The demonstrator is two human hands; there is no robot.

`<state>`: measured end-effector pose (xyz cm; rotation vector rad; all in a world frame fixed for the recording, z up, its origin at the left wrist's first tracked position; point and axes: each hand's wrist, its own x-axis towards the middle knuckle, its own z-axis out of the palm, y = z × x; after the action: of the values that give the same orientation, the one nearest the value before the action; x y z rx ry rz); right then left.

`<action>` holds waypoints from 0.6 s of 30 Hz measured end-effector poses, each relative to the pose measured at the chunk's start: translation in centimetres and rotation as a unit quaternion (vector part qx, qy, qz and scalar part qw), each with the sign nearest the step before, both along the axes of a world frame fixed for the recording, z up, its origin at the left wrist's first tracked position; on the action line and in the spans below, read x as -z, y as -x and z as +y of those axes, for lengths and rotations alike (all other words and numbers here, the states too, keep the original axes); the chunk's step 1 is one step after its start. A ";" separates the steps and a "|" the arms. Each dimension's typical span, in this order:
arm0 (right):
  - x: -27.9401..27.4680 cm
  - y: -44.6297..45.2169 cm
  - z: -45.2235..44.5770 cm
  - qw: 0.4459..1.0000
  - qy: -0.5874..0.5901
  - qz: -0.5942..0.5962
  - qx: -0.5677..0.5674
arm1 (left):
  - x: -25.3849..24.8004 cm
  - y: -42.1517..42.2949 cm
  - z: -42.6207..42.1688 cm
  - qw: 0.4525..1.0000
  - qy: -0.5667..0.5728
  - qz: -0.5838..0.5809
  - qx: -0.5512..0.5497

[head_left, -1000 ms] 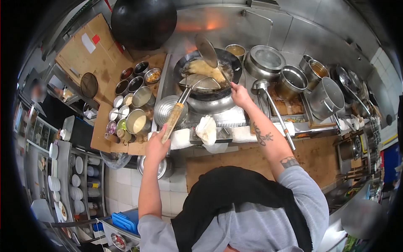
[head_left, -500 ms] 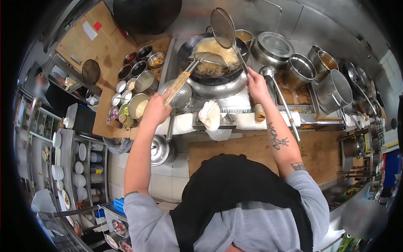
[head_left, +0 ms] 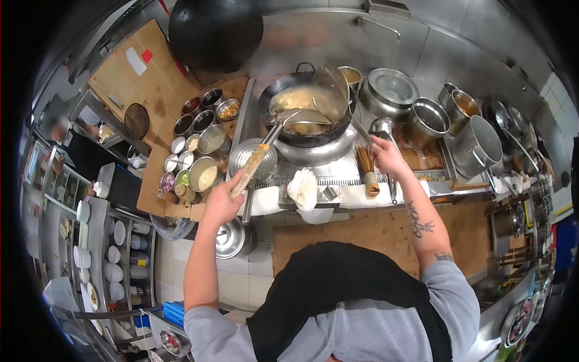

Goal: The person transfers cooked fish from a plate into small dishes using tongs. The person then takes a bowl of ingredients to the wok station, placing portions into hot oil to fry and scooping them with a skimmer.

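My left hand (head_left: 223, 202) is closed around the pale wrapped handle of a long-handled skimmer (head_left: 306, 120). Its wide head rests low over the black wok (head_left: 265, 114), where pale food cooks in bubbling oil. My right hand (head_left: 387, 157) grips the handle of a round mesh strainer (head_left: 333, 90), smeared by motion above the wok's right side. Close by that hand, a steel ladle (head_left: 382, 125) lies with its handle toward the counter's front. A bamboo brush (head_left: 369, 175) is left of the hand. A perforated ladle (head_left: 253, 158) lies left of the wok.
Bowls and tubs of ingredients (head_left: 205, 172) crowd the left counter. Steel pots (head_left: 426, 117) and a lidded pot (head_left: 389, 90) stand to the right. A white cloth (head_left: 303, 188) hangs at the stove's front edge. Dish shelves (head_left: 111, 241) are on the far left.
The mesh strainer has dropped and moved right, closer to the wok, and is now blurred. My right hand has moved lower and right. The ladle's handle end has swung left.
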<state>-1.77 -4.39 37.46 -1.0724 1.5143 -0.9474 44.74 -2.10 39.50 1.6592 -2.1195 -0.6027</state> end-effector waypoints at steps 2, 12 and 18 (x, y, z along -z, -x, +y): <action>1.1 0.4 -0.2 0.999 -0.032 0.026 -0.006 | 0.0 0.5 0.2 0.998 -0.031 0.049 -0.004; 4.0 -2.1 -2.6 0.978 -0.095 -0.184 0.015 | 5.0 8.0 1.4 0.794 -0.294 0.515 -0.132; 3.2 -3.9 -2.1 0.963 -0.098 -0.247 0.054 | 6.3 12.4 0.9 0.712 -0.291 0.620 -0.157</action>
<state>2.09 -6.47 34.31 -0.5602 1.2244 -1.0246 32.38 -1.17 33.24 1.1333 -0.6475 -1.7403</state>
